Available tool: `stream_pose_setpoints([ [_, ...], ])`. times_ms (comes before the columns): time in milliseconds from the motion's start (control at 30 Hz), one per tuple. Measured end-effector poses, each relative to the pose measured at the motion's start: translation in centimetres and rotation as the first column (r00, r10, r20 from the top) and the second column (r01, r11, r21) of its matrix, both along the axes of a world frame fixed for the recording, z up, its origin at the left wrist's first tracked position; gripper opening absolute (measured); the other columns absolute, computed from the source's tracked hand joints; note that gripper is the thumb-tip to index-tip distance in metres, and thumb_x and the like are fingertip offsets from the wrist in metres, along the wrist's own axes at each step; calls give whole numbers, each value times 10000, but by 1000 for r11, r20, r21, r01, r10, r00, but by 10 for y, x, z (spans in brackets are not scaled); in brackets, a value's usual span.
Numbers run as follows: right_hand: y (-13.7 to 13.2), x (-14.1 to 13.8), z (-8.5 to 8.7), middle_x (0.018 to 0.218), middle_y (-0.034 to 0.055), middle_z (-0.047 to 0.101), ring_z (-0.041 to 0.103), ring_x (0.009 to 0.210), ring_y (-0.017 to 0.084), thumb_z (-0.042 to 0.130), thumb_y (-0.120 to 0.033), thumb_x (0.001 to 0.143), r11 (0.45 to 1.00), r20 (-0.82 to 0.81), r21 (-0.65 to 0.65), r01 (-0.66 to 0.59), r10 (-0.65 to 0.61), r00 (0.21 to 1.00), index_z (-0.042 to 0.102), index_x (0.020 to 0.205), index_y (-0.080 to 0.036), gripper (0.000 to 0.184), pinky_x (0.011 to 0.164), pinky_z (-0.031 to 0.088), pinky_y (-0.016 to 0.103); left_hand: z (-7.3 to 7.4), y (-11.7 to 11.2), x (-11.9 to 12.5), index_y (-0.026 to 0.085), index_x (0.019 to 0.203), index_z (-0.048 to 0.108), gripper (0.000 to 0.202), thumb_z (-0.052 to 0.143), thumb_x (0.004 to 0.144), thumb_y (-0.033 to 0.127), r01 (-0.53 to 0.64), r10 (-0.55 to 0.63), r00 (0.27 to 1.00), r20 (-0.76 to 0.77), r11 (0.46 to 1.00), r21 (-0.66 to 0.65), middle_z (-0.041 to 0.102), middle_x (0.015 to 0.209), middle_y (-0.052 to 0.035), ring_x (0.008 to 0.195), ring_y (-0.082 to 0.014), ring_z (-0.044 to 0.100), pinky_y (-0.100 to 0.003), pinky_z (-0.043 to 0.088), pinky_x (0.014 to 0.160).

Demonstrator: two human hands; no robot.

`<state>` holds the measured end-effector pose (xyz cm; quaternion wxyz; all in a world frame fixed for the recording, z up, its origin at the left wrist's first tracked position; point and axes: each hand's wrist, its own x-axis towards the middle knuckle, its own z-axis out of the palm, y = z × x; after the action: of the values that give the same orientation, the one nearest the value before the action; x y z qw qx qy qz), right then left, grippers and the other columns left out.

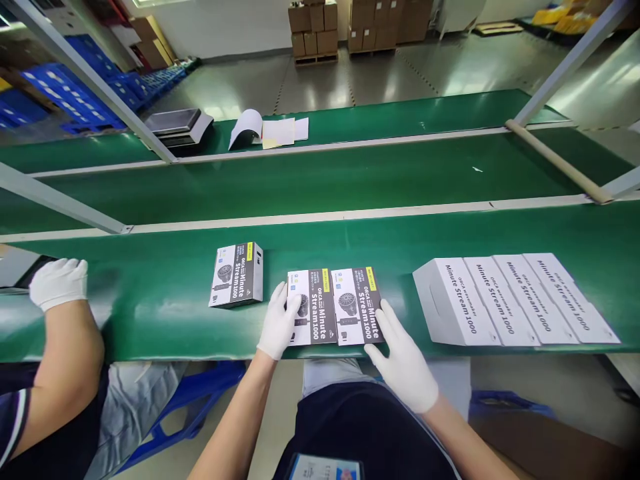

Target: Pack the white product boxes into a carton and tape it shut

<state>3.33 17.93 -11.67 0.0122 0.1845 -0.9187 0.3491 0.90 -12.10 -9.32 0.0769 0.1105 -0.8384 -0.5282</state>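
Two small printed cartons labelled "Minute Stream 1000" lie side by side before me, the left carton (320,310) and the right carton (354,303). My left hand (281,321), in a white glove, grips the outer side of the left carton, its thumb over the edge. My right hand (404,360), gloved too, holds the right carton at its outer edge, fingers along the side and thumb near the lower corner. A third carton (233,275) of the same print stands apart to the left.
White-faced cartons (463,303) stand in a row at right. A co-worker's gloved hand (60,283) touches a dark object at far left. Papers (279,131) lie across the green belt (300,183). Metal posts (95,80) frame the bench; a blue stool (190,400) is below.
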Motion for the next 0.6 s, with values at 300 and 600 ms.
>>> stream_pose_setpoints([
  [300,18,-6,-25,1707,50,306,391,1540,272,636,-316,1018,989,-51,-144,39,-47,998,384,1662,-285,692,1278,390,460,18,-1,0,242,1716,220,914,685,964,476,97,-134,990,38,858,504,358,1684,-88,1524,-315,405,-446,402,1257],
  [600,34,-3,-37,1678,74,369,388,1541,265,561,-261,1046,965,-112,-205,162,-188,976,353,1673,-259,660,1295,368,489,64,16,-6,240,1687,334,761,563,985,428,146,-108,988,109,886,-440,316,1689,-123,1518,-363,389,-521,332,1276],
])
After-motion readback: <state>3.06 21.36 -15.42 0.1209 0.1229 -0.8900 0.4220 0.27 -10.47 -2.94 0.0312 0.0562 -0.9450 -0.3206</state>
